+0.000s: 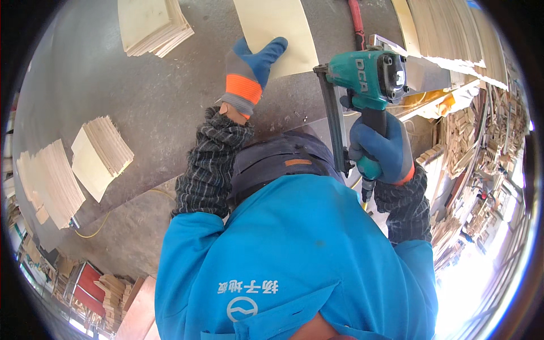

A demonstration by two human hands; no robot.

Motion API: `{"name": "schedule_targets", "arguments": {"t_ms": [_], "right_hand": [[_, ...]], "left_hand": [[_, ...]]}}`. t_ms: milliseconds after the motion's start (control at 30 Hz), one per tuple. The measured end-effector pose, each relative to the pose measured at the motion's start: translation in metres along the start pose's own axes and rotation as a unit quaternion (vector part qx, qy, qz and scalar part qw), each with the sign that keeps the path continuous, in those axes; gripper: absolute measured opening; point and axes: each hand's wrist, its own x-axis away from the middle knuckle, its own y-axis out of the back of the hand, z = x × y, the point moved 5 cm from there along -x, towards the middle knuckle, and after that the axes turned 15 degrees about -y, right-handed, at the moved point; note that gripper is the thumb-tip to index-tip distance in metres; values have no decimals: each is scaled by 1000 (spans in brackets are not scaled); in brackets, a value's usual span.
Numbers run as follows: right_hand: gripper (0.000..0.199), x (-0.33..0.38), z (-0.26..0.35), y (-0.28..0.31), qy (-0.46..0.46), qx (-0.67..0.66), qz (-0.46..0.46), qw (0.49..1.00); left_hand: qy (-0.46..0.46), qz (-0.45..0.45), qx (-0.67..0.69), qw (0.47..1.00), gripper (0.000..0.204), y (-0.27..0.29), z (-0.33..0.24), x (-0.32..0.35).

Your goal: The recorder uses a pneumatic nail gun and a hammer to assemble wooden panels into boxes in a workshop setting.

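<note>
Well left of the left hand (249, 68), a ragged stack of pale wooden strips (54, 181) sits beside a fanned stack of cream wooden sheets (102, 156); beyond, still leftward, another pale rectangular stack (148, 25); and here's that hand, gloved blue and grey, thumb spread from fingers, thumb atop a thin cream rectangular sheet (277, 28) reaching away from it; whether fingers pinch underneath, I can't tell; rightward, a teal-and-black nail gun (357, 71), its handle wrapped tight by the blue-gloved right hand (391, 147); beyond that, long pale boards (447, 28)!
</note>
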Motion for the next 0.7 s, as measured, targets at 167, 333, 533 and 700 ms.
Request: {"name": "schedule_targets", "arguments": {"t_ms": [167, 333, 533, 700], "right_hand": [[27, -5, -2, -2, -10, 32, -21, 999], [23, -3, 1, -4, -8, 18, -22, 1000], [23, -4, 3, -4, -13, 23, -21, 999], [22, -1, 11, -10, -12, 14, -6, 1000]], "left_hand": [[15, 6, -30, 999, 41, 0, -3, 0], [12, -2, -6, 1000, 37, 1, -7, 2], [5, -8, 20, 1000, 37, -1, -11, 3], [18, -3, -3, 1000, 38, 1, -12, 2]]}}
